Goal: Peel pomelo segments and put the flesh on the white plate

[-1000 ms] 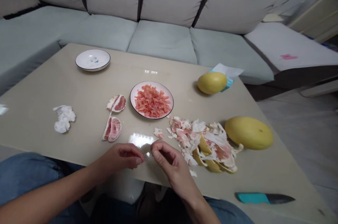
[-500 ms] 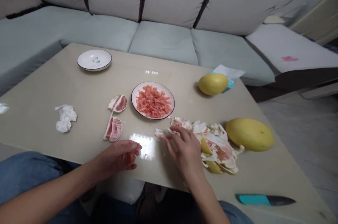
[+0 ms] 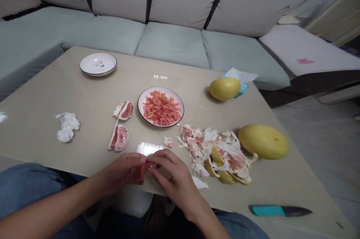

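Note:
Near the table's front edge, my left hand (image 3: pixel 125 169) is closed around a red pomelo segment (image 3: pixel 137 174). The thumb and fingers of my right hand (image 3: pixel 173 175) pinch at the upper end of that same segment. Beyond my hands, a dark-rimmed plate (image 3: pixel 141 113) carries a heap of pulled-apart pomelo flesh (image 3: pixel 161 107). Two pomelo wedges, a nearer one (image 3: pixel 121 138) and a farther one (image 3: pixel 125 111), lie left of the plate with white membrane on them. To the right of my right hand spreads a pile of peel and membrane scraps (image 3: pixel 216 156).
A whole yellow pomelo (image 3: pixel 263 141) sits beside the peel pile, and another (image 3: pixel 225 89) rests by a tissue pack (image 3: pixel 244 81). At the front right lies a turquoise-handled knife (image 3: pixel 281 211). Crumpled tissue (image 3: pixel 67 127) and a second plate (image 3: pixel 98 67) are on the left.
My right hand has moved left from the scrap pile to the segment in my left hand. A small membrane piece now lies by itself left of the pile. The view has shifted slightly.

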Tool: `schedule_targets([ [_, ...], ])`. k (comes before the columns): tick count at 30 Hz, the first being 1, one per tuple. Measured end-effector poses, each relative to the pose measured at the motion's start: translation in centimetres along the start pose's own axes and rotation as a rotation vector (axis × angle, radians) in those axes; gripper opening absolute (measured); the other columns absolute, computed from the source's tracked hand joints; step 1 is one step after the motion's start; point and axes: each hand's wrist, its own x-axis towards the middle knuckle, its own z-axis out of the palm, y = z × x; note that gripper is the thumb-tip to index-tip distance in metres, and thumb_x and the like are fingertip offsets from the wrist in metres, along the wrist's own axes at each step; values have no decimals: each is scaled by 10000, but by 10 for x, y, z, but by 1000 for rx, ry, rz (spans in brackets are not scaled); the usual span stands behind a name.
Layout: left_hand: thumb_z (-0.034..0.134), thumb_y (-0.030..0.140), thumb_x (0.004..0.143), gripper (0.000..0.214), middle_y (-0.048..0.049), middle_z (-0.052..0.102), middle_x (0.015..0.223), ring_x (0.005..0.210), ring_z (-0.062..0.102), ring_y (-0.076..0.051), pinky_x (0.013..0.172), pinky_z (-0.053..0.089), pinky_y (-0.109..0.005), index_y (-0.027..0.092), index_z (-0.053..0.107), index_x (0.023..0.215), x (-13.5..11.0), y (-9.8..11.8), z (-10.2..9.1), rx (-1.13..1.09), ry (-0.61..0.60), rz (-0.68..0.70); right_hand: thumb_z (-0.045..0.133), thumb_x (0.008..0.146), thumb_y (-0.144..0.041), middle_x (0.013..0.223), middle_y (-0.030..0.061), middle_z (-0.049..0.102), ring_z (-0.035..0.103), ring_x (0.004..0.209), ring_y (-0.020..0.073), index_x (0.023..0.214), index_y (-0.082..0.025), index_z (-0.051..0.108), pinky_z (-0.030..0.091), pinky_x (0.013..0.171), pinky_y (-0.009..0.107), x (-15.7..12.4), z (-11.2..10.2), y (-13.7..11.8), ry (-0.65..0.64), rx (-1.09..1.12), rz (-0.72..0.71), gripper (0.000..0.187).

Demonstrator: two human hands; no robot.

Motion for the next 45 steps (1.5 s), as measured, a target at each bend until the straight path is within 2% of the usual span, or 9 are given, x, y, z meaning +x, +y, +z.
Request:
schedule_targets([
  [8,580,307,870,138,-5,574,718,600,478,-98,576,404,-216,177,623,875,-1,7,1,-171,-74,-67,635,856,-266,876,55,669,639,788,171,830,-216,725,532,684,276,7,-5,-7,36,266,194,106],
  [14,516,319,915,215,-28,509,866,692,463,-101,613,436,-231,151,624,836,-4,14,1,-207,-124,-24,633,843,-345,825,49,703,635,681,163,933,-191,715,518,607,270,21,-16,10,182,301,378,197],
  [16,619,229,859,74,-10,481,877,720,468,-93,618,429,-215,171,635,901,-4,14,-1,-157,-90,21,615,853,-331,854,57,714,642,708,172,952,-187,713,523,641,285,35,-24,20,292,110,320,200],
  [20,749,134,744,287,8,463,858,745,479,-83,621,426,-185,196,654,1007,-3,12,-6,-4,-38,35,564,882,-275,898,62,703,637,721,171,981,-183,697,515,640,280,62,-37,40,383,-244,137,189],
  [31,738,284,774,354,-54,534,1047,1048,582,-251,809,538,-389,234,655,1115,-8,19,-3,8,-120,-61,540,863,-191,1081,102,668,605,1004,245,1094,-202,676,468,911,408,93,-49,59,353,-419,8,268],
  [35,677,379,818,334,-77,582,1022,958,616,-234,773,538,-379,194,662,1096,-9,20,0,-16,-150,-99,510,877,-189,1133,111,650,591,1065,243,1065,-203,676,478,901,401,84,-57,47,381,-415,12,252],
  [41,602,413,859,349,-117,638,1039,860,622,-228,739,537,-404,182,653,1115,-9,18,-2,-87,-127,-90,565,836,-217,883,79,644,617,829,221,670,-199,602,500,763,369,38,-54,30,316,-406,132,172],
  [43,592,410,866,345,-121,644,1040,838,615,-219,730,534,-395,179,656,1114,-8,16,-2,-84,-132,-81,587,789,-174,976,106,637,617,862,238,788,-191,653,505,772,387,23,-48,29,237,-435,155,68],
  [45,612,400,857,358,-121,644,1061,815,603,-196,720,521,-356,179,654,1135,-6,15,-3,-66,-131,-70,598,763,-142,1088,121,621,624,868,236,1015,-193,657,515,774,388,12,-41,24,159,-410,178,264],
])
